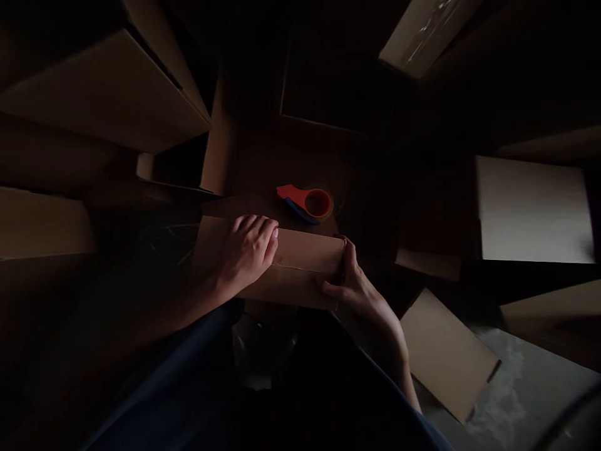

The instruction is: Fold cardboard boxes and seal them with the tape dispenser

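Note:
A brown cardboard box (307,247) with a seam along its top lies in front of me, just above my knees. My left hand (253,244) rests on its left part, fingers closed together and curled over the far edge. At the right end, my right hand (353,282) grips the box, with the thumb on the near side and the fingers round the far corner. Just beyond the box lies a red-orange object with a ring and a tapering handle (297,195), with a blue part under it. It resembles a tape dispenser, but the dark hides details.
Large cardboard boxes stand at the left (107,94), one with an open flap. A pale box (533,210) is at the right, and a taped carton (425,37) at the upper right. A cardboard piece (451,354) lies on the grey floor (526,382). Much is in deep shadow.

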{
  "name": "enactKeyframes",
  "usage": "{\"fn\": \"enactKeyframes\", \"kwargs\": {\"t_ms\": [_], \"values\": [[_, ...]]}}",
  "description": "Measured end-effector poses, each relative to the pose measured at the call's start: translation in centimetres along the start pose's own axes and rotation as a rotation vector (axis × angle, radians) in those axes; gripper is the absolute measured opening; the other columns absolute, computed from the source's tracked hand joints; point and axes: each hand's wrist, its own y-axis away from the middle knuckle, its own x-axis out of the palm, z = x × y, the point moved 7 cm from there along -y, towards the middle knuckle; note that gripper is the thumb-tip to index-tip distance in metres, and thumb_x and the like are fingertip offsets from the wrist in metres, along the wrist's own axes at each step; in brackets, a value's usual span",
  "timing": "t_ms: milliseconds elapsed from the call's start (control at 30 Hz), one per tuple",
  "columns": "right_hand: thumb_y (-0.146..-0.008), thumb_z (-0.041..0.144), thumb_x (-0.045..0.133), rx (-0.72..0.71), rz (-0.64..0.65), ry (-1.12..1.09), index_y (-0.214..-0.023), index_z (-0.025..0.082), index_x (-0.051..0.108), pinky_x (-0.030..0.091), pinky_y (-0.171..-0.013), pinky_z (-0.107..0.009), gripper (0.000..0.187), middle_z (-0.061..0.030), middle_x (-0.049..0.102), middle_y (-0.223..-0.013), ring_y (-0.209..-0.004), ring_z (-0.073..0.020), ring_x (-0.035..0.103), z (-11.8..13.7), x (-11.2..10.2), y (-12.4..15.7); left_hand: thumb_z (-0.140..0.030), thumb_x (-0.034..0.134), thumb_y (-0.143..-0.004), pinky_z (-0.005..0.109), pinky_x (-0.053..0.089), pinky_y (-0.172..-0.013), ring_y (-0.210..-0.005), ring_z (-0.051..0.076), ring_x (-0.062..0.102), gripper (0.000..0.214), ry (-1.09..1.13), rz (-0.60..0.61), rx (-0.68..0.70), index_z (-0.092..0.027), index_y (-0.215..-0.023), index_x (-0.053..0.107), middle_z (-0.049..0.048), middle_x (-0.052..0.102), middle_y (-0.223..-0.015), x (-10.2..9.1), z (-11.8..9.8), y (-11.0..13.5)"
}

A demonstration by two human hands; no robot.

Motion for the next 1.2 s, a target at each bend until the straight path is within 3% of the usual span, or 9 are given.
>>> {"fn": "enactKeyframes", "kwargs": {"t_ms": [167,433,767,967,1200], "values": [[-0.07,0.04,0.076,0.008,-0.012,0.018,-0.158,0.027,0.012,0.049,-0.11,-0.052,0.11,-0.0178,0.051,-0.146,-0.136,-0.0364,0.053,-0.02,0.13,-0.06,-0.019,0.041,-0.103,0.043,0.045,-0.087,-0.094,0.026,0.065,0.022,0.012,0.003,-0.008,-0.02,-0.103,0.063,0.0084,0.074,-0.102,0.05,0.08,0.03],[-0.065,0.043,0.074,0.047,-0.049,0.056,-0.156,0.016,0.014,0.049,-0.108,-0.051,0.112,-0.0237,0.051,-0.143,-0.132,-0.0384,0.055,0.19,0.02,-0.04,-0.019,0.04,-0.104,0.042,0.045,-0.087,-0.093,0.025,0.065,0.022,-0.008,-0.001,-0.001,-0.02,-0.102,0.062,0.0079,0.074,-0.101,-0.04,-0.01,0.01],[-0.069,0.041,0.072,-0.03,-0.084,0.083,-0.158,0.02,0.019,0.052,-0.101,-0.049,0.106,-0.019,0.057,-0.136,-0.124,-0.0363,0.059,-0.2,-0.26,-0.01,-0.019,0.04,-0.104,0.042,0.045,-0.087,-0.093,0.025,0.065,0.023,0.01,-0.01,-0.01,-0.021,-0.101,0.062,0.007,0.074,-0.1,0.03,0.06,0.04],[-0.073,0.04,0.067,-0.044,-0.024,0.102,-0.161,0.018,0.014,0.058,-0.085,-0.043,0.105,-0.0157,0.064,-0.122,-0.099,-0.0284,0.067,0.06,-0.24,0.23,-0.019,0.04,-0.104,0.041,0.044,-0.086,-0.091,0.025,0.065,0.022,0.0,-0.012,-0.008,-0.02,-0.1,0.062,0.0067,0.074,-0.099,-0.08,0.07,-0.01],[-0.077,0.05,0.071,-0.04,0.026,0.026,-0.16,0.024,0.012,0.049,-0.111,-0.056,0.105,-0.0196,0.052,-0.15,-0.135,-0.0365,0.055,0.5,-0.05,0.38,-0.018,0.041,-0.103,0.042,0.044,-0.087,-0.093,0.025,0.065,0.021,-0.001,0.002,-0.015,-0.02,-0.1,0.062,0.0077,0.074,-0.101,-0.11,0.0,-0.09]]}}
